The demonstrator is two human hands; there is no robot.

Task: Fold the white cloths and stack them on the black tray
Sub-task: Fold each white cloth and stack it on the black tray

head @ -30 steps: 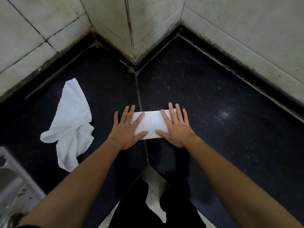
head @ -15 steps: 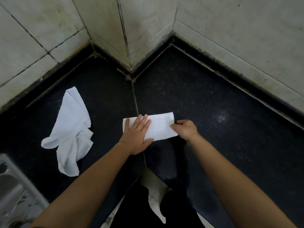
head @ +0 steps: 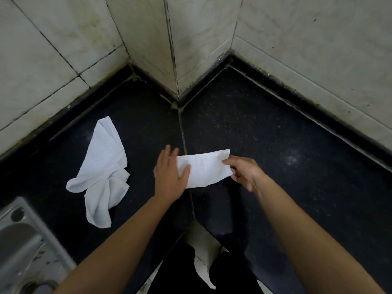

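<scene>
1. Head view, the thing in hand: the folded cloth (head: pixel 203 169), a narrow white strip, lies on the black countertop (head: pixel 286 134) straight in front of the person, across the seam between two slabs.
2. Head view, the hands: the left hand (head: pixel 169 175) rests with straight fingers on the strip's left end, its thumb laid over the fabric, pressing and not gripping. The right hand (head: pixel 244 170) has its fingers curled round the right end and pinches it.
3. What has just changed: a second ago both hands lay flat on the strip, smoothing it. Since then the right hand has closed on its end, and that end now looks raised a little off the stone. The left hand has slid outward, so it covers only the left edge.
4. What that means: the smoothing seems done, and the next fold, probably the right end carried over to the left, is starting. The left hand serves as the anchor.
5. Still to do: the crumpled cloth (head: pixel 104 172) lies unfolded well to the left, near the steel sink (head: pixel 19 240) at the lower left corner.
6. I cannot make out a separate black tray against the dark stone, so no stacking is visible yet.
</scene>
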